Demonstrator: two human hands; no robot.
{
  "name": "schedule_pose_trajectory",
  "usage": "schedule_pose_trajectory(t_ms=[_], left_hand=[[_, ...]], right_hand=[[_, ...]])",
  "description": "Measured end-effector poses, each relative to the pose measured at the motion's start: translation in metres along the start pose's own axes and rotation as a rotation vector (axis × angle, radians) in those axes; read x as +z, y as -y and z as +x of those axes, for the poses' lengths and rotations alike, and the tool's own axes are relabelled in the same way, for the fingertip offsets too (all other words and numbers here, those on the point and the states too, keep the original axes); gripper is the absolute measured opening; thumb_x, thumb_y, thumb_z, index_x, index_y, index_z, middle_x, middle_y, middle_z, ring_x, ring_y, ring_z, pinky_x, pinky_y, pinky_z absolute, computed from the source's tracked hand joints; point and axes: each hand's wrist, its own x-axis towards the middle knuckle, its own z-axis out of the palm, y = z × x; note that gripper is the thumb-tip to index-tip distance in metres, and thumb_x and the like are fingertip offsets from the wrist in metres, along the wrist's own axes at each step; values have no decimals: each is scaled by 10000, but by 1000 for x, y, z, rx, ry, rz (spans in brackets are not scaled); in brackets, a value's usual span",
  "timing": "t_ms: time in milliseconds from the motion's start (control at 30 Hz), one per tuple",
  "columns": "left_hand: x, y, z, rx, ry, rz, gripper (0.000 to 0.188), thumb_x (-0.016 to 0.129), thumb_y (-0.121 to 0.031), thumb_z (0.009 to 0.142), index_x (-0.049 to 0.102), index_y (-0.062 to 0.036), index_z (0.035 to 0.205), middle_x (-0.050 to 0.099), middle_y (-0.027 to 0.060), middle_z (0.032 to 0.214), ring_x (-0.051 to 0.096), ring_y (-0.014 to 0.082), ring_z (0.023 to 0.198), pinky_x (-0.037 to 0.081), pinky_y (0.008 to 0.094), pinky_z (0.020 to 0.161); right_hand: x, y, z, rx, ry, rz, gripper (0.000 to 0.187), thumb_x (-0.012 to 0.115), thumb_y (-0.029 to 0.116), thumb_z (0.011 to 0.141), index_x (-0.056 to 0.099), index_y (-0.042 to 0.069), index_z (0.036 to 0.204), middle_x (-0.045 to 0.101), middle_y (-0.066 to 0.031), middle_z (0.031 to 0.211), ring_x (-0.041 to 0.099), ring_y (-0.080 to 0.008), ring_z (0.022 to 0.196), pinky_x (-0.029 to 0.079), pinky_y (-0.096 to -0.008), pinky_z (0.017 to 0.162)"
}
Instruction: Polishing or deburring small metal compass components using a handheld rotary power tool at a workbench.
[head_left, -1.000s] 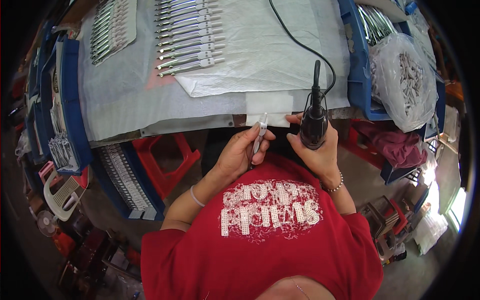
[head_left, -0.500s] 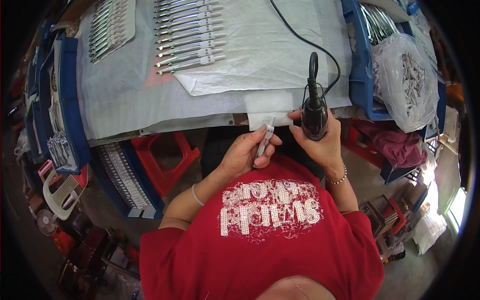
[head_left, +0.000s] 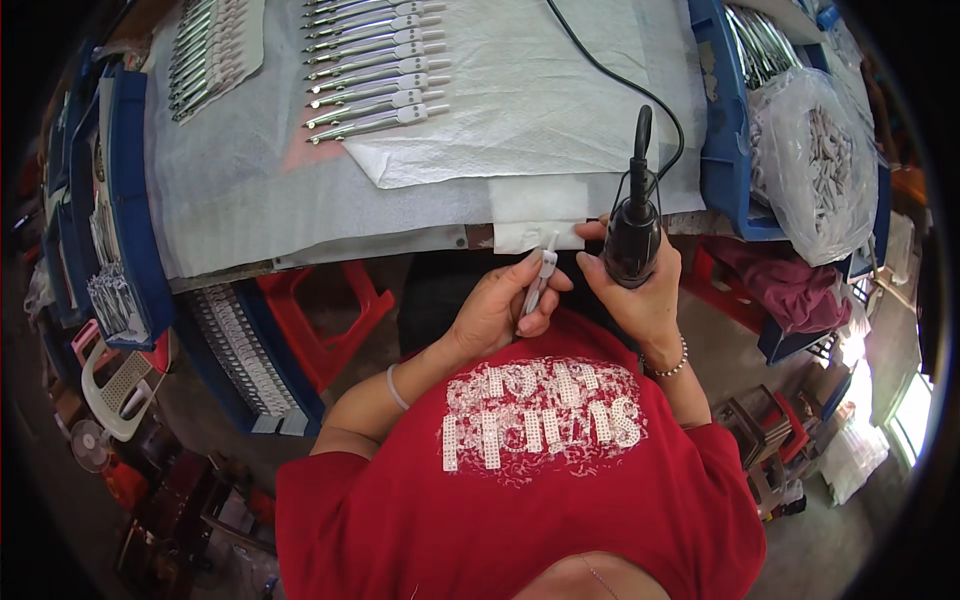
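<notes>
My left hand (head_left: 503, 305) pinches a drawing compass (head_left: 540, 283) with a pale grey head and metal legs, its handle end tilted up toward the table edge. The legs are partly covered by my fingers. My right hand (head_left: 642, 298) is wrapped around a black corded electric screwdriver (head_left: 633, 240), whose cable leaves from the top; its tip is hidden below the hand. The two tools are close together but apart. Just beyond my hands a folded white cloth (head_left: 540, 203) lies over the table edge. Several similar compasses (head_left: 378, 96) lie in a row on white sheeting.
Another batch of compasses (head_left: 212, 55) lies at the far left. At the right, a blue bin (head_left: 722, 150) holds metal legs and a clear bag (head_left: 815, 160) of small grey parts. Blue bins (head_left: 140, 190) stand at the left. A red stool (head_left: 325, 330) is under the table.
The compass in my left hand has shifted slightly right and down, turning a little more upright. The screwdriver stays in my right hand, moved slightly. The whole view has shifted a little.
</notes>
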Motion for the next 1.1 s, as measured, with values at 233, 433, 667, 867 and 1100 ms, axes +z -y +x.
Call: schedule_pose_trajectory(t_ms=[233, 433, 667, 867, 1100], left_hand=[[-2, -4, 1, 74, -24, -95, 457, 383, -392, 1008, 575, 23, 1012, 558, 35, 716, 394, 82, 490, 321, 229, 460], [-4, -3, 5, 101, -14, -129, 452, 386, -397, 1007, 579, 11, 1016, 566, 35, 721, 388, 79, 481, 316, 228, 457], [0, -7, 3, 145, -91, -46, 423, 418, -389, 1002, 592, -5, 1000, 570, 20, 719, 398, 61, 481, 311, 211, 452], [1, -8, 2, 133, -121, -27, 416, 443, -397, 992, 600, -12, 980, 554, 9, 706, 391, 56, 481, 309, 205, 453], [-1, -5, 2, 173, -83, 44, 427, 443, -408, 990, 541, -37, 801, 488, 7, 622, 365, 72, 458, 298, 217, 444]], right_hand=[[1, 3, 0, 12, 21, -6, 347, 776, 91, 701, 567, 14, 968, 668, -56, 760, 610, -72, 668, 481, -238, 619], [3, 7, -1, 41, 27, -2, 344, 773, 84, 702, 566, 12, 967, 691, -75, 805, 641, -87, 697, 494, -241, 638], [3, 10, -3, 90, 51, -37, 351, 774, 81, 699, 572, 15, 977, 683, -69, 798, 631, -79, 696, 493, -232, 646], [7, 27, 7, 11, 150, 64, 368, 702, -65, 709, 569, -31, 1051, 685, -110, 993, 532, -19, 622, 424, -170, 593], [22, 27, 26, -21, 245, -60, 451, 777, 107, 673, 546, 15, 1050, 677, -107, 792, 693, -164, 760, 518, -285, 692]])
